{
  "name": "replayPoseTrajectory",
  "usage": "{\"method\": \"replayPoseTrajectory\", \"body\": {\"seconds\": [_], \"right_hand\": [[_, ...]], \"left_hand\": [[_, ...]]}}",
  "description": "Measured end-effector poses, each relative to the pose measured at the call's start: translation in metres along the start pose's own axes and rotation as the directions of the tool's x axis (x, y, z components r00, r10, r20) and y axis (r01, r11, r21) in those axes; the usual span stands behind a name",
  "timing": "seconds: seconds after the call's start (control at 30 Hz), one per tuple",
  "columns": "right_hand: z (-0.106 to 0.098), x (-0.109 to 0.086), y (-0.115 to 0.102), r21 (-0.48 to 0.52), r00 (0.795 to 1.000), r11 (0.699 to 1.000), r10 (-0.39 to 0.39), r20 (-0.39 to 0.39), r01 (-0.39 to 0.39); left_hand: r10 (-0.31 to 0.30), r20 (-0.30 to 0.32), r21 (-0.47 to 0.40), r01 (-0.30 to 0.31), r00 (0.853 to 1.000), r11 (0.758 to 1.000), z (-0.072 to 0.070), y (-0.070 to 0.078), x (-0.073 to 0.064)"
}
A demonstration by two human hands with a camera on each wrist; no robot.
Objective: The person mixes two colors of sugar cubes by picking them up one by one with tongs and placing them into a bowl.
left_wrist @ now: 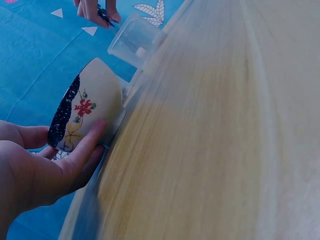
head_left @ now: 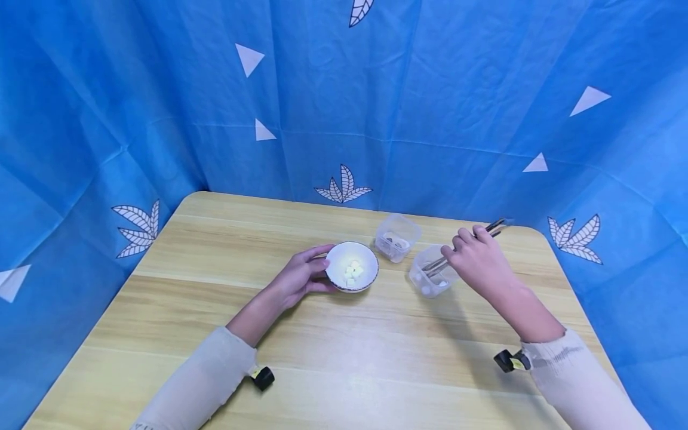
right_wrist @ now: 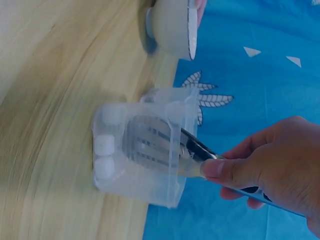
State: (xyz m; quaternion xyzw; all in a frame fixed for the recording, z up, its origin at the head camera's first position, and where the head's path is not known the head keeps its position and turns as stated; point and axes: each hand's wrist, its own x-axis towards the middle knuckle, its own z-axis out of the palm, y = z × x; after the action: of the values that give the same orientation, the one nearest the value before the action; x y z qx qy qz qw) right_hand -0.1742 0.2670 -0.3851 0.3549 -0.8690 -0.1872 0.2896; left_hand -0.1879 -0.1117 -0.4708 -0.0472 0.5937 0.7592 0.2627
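Note:
My left hand [head_left: 302,276] grips the side of a round bowl [head_left: 334,263], thumb near its rim. Small white pieces [head_left: 353,272] lie in the bowl. In the left wrist view the bowl [left_wrist: 100,95] shows a dark band and red and yellow flowers on its outside. My right hand [head_left: 478,258] holds metal tongs [head_left: 438,264], their ends lowered into a clear plastic container [head_left: 416,279]. The right wrist view shows the slotted tong head [right_wrist: 150,142] through the container wall, above white chunks [right_wrist: 104,145] at the bottom. Whether the tongs touch a chunk, I cannot tell.
A second clear container [head_left: 411,230] stands behind the first, with dark, roundish shapes inside. The wooden table [head_left: 322,370] ends at the back against a blue patterned curtain [head_left: 457,131]. A small black device sits at each sleeve cuff.

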Motion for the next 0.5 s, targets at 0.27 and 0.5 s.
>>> {"method": "replayPoseTrajectory", "body": {"seconds": [0.27,0.5], "right_hand": [[-0.005,-0.015,0.01,0.035,0.998,0.998,0.055,-0.014,-0.054],[-0.009,-0.023,0.015,0.051,0.993,0.994,0.104,-0.051,-0.101]], "left_hand": [[0.018,0.013,0.001,-0.018,1.0,1.0,-0.001,-0.001,-0.001],[0.026,0.023,0.004,-0.026,0.999,1.0,0.0,-0.001,-0.002]]}}
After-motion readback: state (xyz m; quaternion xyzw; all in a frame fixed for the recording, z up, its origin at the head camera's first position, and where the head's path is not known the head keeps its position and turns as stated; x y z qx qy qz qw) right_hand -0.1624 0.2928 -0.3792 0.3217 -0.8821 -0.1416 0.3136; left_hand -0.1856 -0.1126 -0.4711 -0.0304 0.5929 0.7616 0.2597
